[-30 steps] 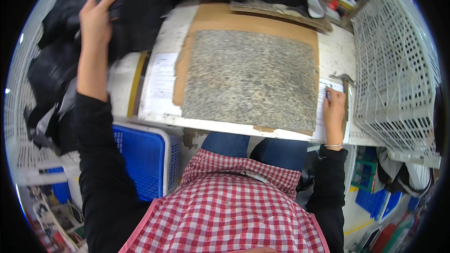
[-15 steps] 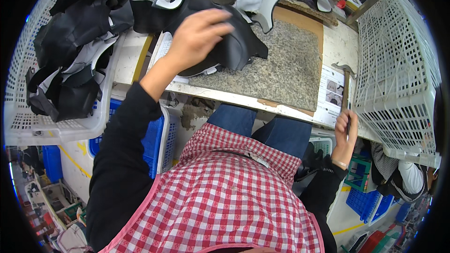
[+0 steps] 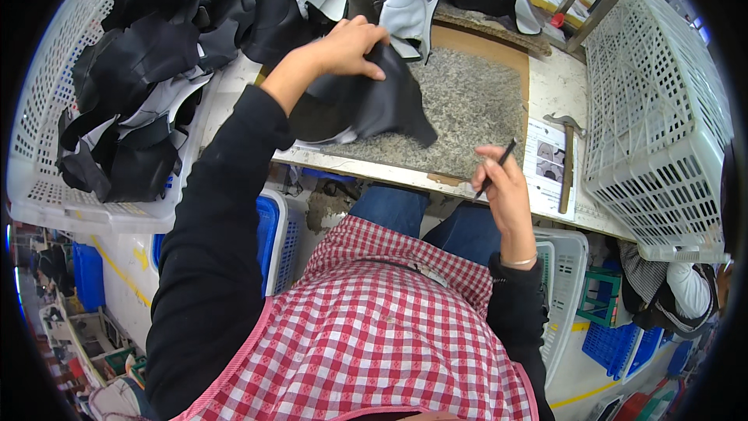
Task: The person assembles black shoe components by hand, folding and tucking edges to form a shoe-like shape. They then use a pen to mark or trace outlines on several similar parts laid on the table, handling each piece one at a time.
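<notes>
The black piece (image 3: 386, 105) sits over the slab's (image 3: 475, 93) left part, beneath the nearer left hand (image 3: 347, 51), whose fingers are bent, grip unclear. To its right, the right hand's (image 3: 505, 187) fingers pinch a pen (image 3: 507, 151), tilted rightward.

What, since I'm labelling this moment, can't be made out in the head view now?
In the head view:
- Left part of the speckled slab: hidden beneath the black piece.
- Whether the left hand grips that piece: its back hides the palm.
- Middle of the dark pen: covered by the right hand.
- Fine print on the paper sheet: too small.
- Floor of the white basket at left: under heaped black pieces.
</notes>
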`<state>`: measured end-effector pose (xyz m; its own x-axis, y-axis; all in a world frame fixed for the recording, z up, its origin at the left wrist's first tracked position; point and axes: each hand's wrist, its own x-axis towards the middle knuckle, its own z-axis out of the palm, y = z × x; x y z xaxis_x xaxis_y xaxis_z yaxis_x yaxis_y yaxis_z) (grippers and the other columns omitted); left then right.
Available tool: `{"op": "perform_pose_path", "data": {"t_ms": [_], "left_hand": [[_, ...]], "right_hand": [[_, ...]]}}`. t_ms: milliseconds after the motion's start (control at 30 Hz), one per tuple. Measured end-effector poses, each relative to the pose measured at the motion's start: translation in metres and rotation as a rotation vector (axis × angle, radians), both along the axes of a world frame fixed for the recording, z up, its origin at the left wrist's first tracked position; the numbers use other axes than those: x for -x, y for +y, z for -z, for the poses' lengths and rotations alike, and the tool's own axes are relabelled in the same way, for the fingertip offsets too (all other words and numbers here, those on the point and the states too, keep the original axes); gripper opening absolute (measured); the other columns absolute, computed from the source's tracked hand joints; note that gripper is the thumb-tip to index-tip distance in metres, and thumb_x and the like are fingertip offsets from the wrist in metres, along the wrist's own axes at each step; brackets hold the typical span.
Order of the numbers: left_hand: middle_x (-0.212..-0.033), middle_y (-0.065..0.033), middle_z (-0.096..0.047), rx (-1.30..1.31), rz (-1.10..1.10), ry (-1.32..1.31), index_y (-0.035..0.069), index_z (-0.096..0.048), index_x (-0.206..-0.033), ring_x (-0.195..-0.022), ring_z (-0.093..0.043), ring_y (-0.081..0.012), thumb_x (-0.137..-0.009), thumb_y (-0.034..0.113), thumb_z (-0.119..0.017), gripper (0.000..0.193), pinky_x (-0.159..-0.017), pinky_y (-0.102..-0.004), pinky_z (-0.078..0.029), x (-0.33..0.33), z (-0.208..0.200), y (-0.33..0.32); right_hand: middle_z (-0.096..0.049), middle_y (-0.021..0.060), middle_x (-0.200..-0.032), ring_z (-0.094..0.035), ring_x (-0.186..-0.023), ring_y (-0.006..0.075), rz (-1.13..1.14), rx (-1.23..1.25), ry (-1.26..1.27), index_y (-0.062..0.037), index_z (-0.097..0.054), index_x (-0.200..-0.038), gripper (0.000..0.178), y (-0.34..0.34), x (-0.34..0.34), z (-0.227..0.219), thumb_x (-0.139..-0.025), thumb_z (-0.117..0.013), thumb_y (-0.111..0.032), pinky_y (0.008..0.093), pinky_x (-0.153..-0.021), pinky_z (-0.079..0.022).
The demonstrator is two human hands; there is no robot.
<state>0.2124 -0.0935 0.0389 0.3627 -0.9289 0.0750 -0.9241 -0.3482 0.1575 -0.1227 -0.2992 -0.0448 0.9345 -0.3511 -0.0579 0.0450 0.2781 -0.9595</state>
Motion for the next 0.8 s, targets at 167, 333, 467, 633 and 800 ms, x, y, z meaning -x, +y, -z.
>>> {"op": "perform_pose_path", "data": {"t_ms": [167,333,467,633,800], "left_hand": [[-0.127,-0.0136,-0.053,0.184,0.192,-0.071,0.008,-0.055,-0.092,-0.125,-0.046,-0.0356,-0.071,0.029,-0.090,0.045,-0.106,-0.0453,-0.036,0.053,0.015,0.029],[-0.113,-0.0077,-0.059,-0.009,0.163,-0.111,0.007,-0.063,-0.101,-0.123,-0.052,-0.0281,-0.074,0.032,-0.086,0.044,-0.106,-0.0509,-0.036,0.075,0.005,0.062],[-0.102,-0.0073,-0.058,-0.069,-0.067,-0.301,0.008,-0.062,-0.095,-0.111,-0.054,-0.0303,-0.072,0.026,-0.085,0.037,-0.092,-0.0462,-0.041,0.038,-0.029,0.125],[-0.113,-0.0099,-0.060,-0.215,-0.569,-0.482,0.008,-0.064,-0.100,-0.120,-0.054,-0.0325,-0.077,0.006,-0.074,0.025,-0.099,-0.0484,-0.042,-0.030,-0.043,0.186],[-0.120,-0.0110,-0.069,0.401,0.290,-0.179,0.007,-0.067,-0.108,-0.117,-0.063,-0.0320,-0.080,-0.001,-0.068,0.030,-0.099,-0.0441,-0.050,0.010,0.024,0.082]], "right_hand": [[-0.067,0.0044,-0.086,-0.061,-0.074,0.0144,0.187,0.645,0.041,0.0044,-0.064,-0.124,0.058,-0.024,-0.105,-0.037,-0.093,-0.070,-0.045,0.0298,-0.068,-0.048],[-0.072,0.0256,-0.114,-0.070,-0.108,0.0390,0.334,1.130,0.258,0.0054,-0.064,-0.125,0.092,-0.023,-0.256,-0.040,-0.078,-0.070,-0.073,0.0455,-0.090,-0.054],[-0.073,0.0244,-0.114,-0.069,-0.109,0.0397,0.276,1.235,0.297,-0.0012,-0.071,-0.115,0.060,-0.043,-0.295,-0.039,-0.081,-0.073,-0.050,0.0474,-0.093,-0.054],[-0.076,0.0150,-0.094,-0.072,-0.085,0.0204,-0.030,1.201,0.110,-0.0013,-0.074,-0.114,0.040,-0.118,-0.233,-0.110,-0.085,-0.074,-0.029,0.0367,-0.081,-0.056],[-0.075,0.0063,-0.094,-0.069,-0.085,0.0154,0.127,1.355,0.072,-0.0029,-0.072,-0.118,0.042,-0.183,-0.178,-0.151,-0.088,-0.078,-0.032,0.0315,-0.080,-0.053]]}}
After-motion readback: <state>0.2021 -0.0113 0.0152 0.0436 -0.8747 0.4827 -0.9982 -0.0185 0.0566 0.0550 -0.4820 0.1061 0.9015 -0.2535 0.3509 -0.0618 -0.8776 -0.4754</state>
